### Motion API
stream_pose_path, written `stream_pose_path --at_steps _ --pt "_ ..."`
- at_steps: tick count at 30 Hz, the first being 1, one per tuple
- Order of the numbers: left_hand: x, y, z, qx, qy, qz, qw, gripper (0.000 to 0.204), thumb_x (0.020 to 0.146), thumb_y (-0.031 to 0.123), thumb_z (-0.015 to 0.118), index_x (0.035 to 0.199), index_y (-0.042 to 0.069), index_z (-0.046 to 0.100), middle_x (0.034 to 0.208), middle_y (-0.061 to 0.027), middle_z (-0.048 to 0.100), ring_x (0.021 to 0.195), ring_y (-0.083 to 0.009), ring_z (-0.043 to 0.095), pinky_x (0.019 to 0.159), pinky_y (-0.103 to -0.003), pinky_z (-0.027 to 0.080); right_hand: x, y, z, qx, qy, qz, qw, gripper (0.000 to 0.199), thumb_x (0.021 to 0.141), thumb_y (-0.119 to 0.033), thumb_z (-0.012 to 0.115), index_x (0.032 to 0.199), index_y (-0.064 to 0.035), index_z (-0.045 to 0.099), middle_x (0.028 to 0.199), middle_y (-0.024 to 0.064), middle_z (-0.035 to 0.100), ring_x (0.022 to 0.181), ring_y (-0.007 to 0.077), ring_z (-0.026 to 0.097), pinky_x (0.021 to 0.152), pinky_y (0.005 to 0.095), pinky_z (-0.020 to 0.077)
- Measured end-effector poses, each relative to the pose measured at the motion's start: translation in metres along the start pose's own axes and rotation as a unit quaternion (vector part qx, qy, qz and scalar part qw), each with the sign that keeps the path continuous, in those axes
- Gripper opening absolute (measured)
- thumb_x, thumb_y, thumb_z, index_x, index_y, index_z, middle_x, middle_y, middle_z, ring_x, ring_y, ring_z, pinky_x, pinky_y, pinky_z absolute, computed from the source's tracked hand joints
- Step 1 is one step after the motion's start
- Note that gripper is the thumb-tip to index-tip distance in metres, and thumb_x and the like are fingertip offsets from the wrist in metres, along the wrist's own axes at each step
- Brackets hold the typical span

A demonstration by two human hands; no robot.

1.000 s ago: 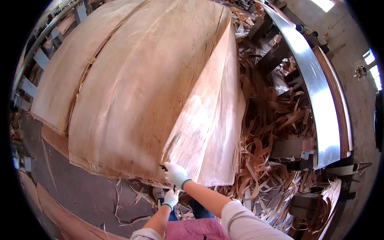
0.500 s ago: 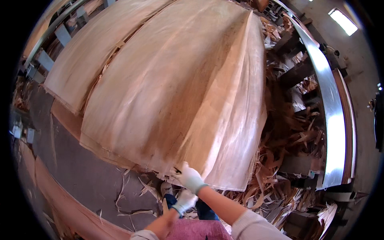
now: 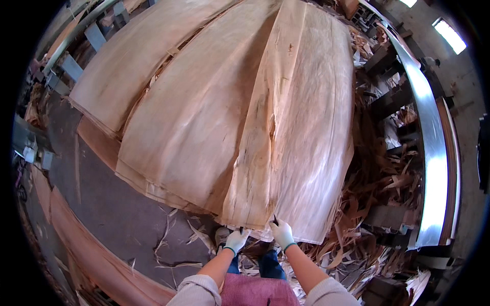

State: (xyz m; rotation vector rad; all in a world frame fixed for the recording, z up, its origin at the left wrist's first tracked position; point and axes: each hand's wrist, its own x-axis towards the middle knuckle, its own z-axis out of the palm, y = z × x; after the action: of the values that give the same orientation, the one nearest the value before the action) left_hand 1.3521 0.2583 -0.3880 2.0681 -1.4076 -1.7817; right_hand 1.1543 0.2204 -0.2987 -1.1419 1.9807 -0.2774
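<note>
Both gloved hands grasped the near edge of a large, thin, pale wood veneer sheet point(image 3: 286, 127): the left hand point(image 3: 237, 239) beside the right hand point(image 3: 282, 233). It lay atop the stacked veneer pile point(image 3: 153, 92), with scrap strips point(image 3: 377, 194) heaped right.

bright daylight | windows point(image 3: 449, 35) top right | glare on metal rail point(image 3: 431, 153) | fisheye bending, black rim

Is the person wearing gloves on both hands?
Yes, the left hand and right hand both wear white gloves while gripping the near edge of the thin wood sheet.
</note>
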Motion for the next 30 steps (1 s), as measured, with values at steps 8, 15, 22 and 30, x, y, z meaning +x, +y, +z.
stream_pose_path --at_steps 8,15,22,30 --pt "-0.082 0.047 -0.074 -0.324 -0.148 0.021 0.934 0.056 0.100 0.051 0.032 0.090 0.002 0.057 0.059 -0.0049 0.053 0.043 -0.0168 0.053 0.039 -0.032 0.046 0.012 -0.072 0.036 0.239 0.043 -0.002 0.970 0.039 0.085 -0.036 0.068 0.099 0.0006 0.066 0.081 0.0064 0.068 0.073 0.0152 0.062 0.067 0.0313 0.0486" --pt "-0.041 -0.015 -0.179 -0.152 0.038 0.060 0.986 0.035 0.088 0.028 0.060 0.107 -0.001 0.053 0.085 -0.0137 0.062 0.076 -0.0235 0.064 0.069 -0.035 0.053 -0.004 -0.059 0.035 0.192 0.075 0.056 0.977 0.025 0.084 -0.025 0.064 0.091 -0.0008 0.063 0.073 0.0057 0.063 0.067 0.0146 0.056 0.065 0.0305 0.0456" --pt "0.014 -0.037 -0.075 -0.022 0.021 0.044 0.999 0.067 0.080 0.044 0.068 0.120 -0.005 0.045 0.109 -0.0273 0.061 0.103 -0.0374 0.061 0.085 -0.042 0.048 0.010 -0.018 0.086 0.117 0.021 0.074 0.990 0.031 0.083 -0.028 0.062 0.092 0.0013 0.064 0.076 0.0146 0.066 0.073 0.0249 0.064 0.067 0.0367 0.0495" --pt "-0.024 0.026 -0.033 -0.456 -0.182 -0.045 0.870 0.038 0.098 0.047 0.043 0.090 0.012 0.054 0.067 -0.0022 0.052 0.050 -0.0135 0.048 0.044 -0.027 0.040 0.009 -0.071 0.077 0.267 0.013 0.060 0.962 0.035 0.086 -0.028 0.069 0.105 0.0010 0.064 0.087 0.0058 0.066 0.075 0.0124 0.057 0.070 0.0289 0.0484"
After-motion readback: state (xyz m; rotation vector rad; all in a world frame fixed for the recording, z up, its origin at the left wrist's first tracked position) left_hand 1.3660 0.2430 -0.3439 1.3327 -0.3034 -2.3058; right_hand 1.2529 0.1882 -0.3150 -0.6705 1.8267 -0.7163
